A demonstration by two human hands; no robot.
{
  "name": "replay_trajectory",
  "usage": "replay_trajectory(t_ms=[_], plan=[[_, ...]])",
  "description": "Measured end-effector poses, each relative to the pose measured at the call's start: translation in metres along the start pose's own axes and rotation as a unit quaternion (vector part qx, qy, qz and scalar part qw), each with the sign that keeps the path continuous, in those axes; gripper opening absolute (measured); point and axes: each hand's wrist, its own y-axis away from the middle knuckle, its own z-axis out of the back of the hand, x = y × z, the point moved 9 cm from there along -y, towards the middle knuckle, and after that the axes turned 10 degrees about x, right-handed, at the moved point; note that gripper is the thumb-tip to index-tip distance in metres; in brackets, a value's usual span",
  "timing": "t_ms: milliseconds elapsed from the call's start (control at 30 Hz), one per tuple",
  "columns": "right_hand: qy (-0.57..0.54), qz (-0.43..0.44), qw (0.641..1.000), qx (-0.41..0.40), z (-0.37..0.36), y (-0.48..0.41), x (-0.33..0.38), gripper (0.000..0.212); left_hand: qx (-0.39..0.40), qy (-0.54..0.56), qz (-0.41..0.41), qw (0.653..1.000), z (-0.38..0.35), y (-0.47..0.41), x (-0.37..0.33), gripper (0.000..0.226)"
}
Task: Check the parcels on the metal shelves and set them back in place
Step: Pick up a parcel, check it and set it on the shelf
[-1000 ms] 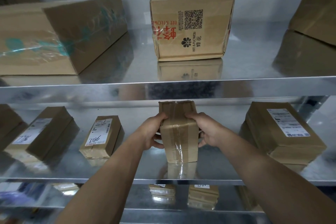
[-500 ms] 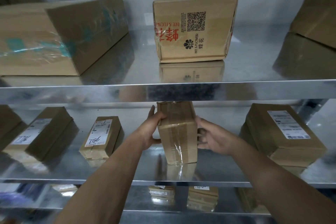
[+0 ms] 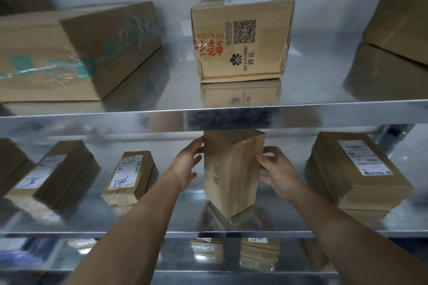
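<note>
A small brown cardboard parcel [image 3: 232, 171] marked "DS-5B" stands on end on the middle metal shelf [image 3: 162, 220], tilted on its lower corner. My left hand [image 3: 188, 164] presses against its left side near the top. My right hand [image 3: 275, 172] grips its right side, fingers curled over the edge. A plain face without tape is turned toward me. The parcel's top sits just under the lip of the upper shelf [image 3: 115, 120].
Middle shelf holds a labelled parcel "7786" [image 3: 128, 177], a longer one [image 3: 53, 173] at left and a stacked labelled parcel [image 3: 356, 169] at right. Upper shelf carries a printed box [image 3: 240, 39], a big taped box [image 3: 69, 51] and another [image 3: 398, 18]. Small parcels [image 3: 234, 250] lie below.
Both hands have turned the parcel about its upright axis: the taped face has gone from view and the plain "DS-5B" face now fronts me. It also tilts more.
</note>
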Motion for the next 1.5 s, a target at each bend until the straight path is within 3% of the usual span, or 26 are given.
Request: replay_trajectory(t_ms=[100,267,433,600,867,1300,1500], plan=[[0.000,0.015,0.999,-0.051,-0.002,0.001,0.008,0.014,0.007,-0.006,-0.003,1.000,-0.005,0.004,-0.004,0.018],[0.050,0.019,0.996,-0.070,-0.016,0.003,0.010,0.015,0.039,-0.010,-0.033,0.999,-0.013,0.006,-0.006,0.049],[-0.009,0.004,1.000,-0.019,-0.029,0.003,0.001,0.028,0.051,-0.031,-0.028,0.998,-0.012,0.010,0.003,0.060],[0.010,-0.026,0.998,0.055,-0.048,0.001,-0.013,0.052,0.055,-0.029,-0.017,0.998,-0.019,0.011,0.011,0.058],[-0.006,-0.107,0.991,0.082,-0.058,0.003,-0.029,0.029,0.045,-0.073,0.027,0.996,-0.023,0.014,0.026,0.049],[0.045,-0.136,0.988,0.062,-0.051,-0.004,-0.055,0.018,0.018,-0.058,0.053,0.997,-0.028,0.004,0.058,0.027],[0.085,-0.158,0.983,0.045,-0.044,-0.009,-0.076,0.020,0.006,-0.062,0.067,0.996,-0.028,-0.007,0.075,0.027]])
